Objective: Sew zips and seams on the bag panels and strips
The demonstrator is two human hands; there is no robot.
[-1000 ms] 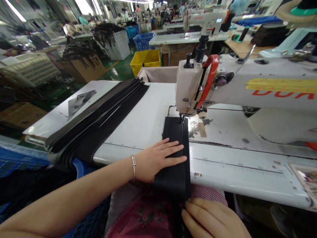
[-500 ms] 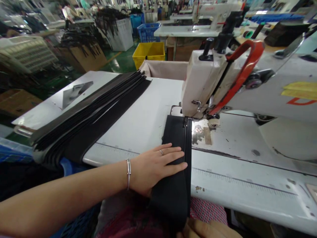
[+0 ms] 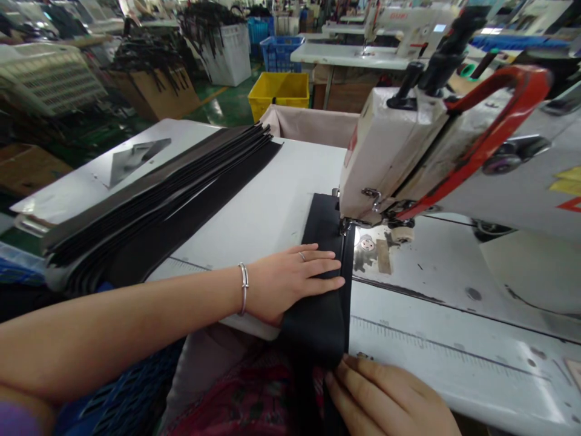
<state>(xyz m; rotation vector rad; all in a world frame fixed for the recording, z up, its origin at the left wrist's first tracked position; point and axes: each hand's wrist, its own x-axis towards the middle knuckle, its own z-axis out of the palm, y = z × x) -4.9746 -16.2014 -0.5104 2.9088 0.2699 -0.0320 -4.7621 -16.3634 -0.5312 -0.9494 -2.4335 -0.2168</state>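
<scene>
A long black fabric strip (image 3: 320, 221) runs under the presser foot of a white sewing machine (image 3: 385, 160). My left hand (image 3: 295, 278) lies flat on the strip in front of the needle, its fingers stretched out and slightly apart. At the table's front edge, my right hand (image 3: 385, 396) pinches the strip's near part between thumb and fingers, where the fabric bends down toward my lap. To the left, a stack of black strips (image 3: 181, 188) is draped over the white table (image 3: 304, 163).
A red lever guard (image 3: 490, 133) curves along the machine head. Behind the table stand a fabric-lined bin (image 3: 313, 124) and a yellow crate (image 3: 279, 91). Further back are a blue crate (image 3: 281, 54) and a cardboard box (image 3: 157, 91). A ruler scale (image 3: 417, 339) marks the front edge.
The strip has fed away from me under the machine, its far end now further back. My left hand moved forward with it; my right hand rose into fuller view. The camera view shifted slightly.
</scene>
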